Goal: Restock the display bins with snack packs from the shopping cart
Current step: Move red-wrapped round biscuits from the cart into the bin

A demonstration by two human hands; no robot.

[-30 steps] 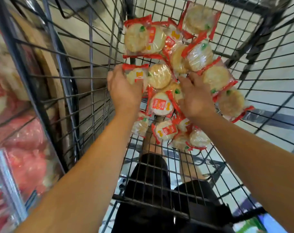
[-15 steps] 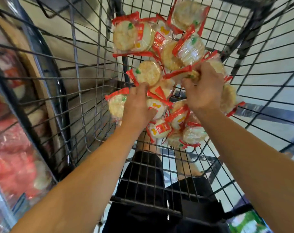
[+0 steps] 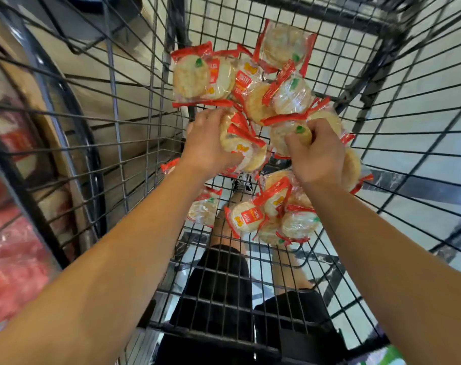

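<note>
Both my arms reach down into the wire shopping cart (image 3: 134, 143). Clear snack packs with red ends, each holding round pale crackers, lie scattered on its mesh floor. My left hand (image 3: 207, 146) grips a small stack of packs (image 3: 244, 147) lifted off the floor. My right hand (image 3: 317, 154) grips another pack (image 3: 290, 131) by its near edge. More packs lie beyond my hands (image 3: 197, 75) and nearer to me (image 3: 246, 219).
The cart's wire walls rise on all sides, the left wall close beside my left forearm. Outside it at the far left stands a display bin (image 3: 13, 259) with red packs behind clear plastic. My legs and a shoe (image 3: 242, 184) show through the mesh.
My left hand has moved up and right and gathered more packs into a stack. My right hand has shifted down a little, still holding its pack.
</note>
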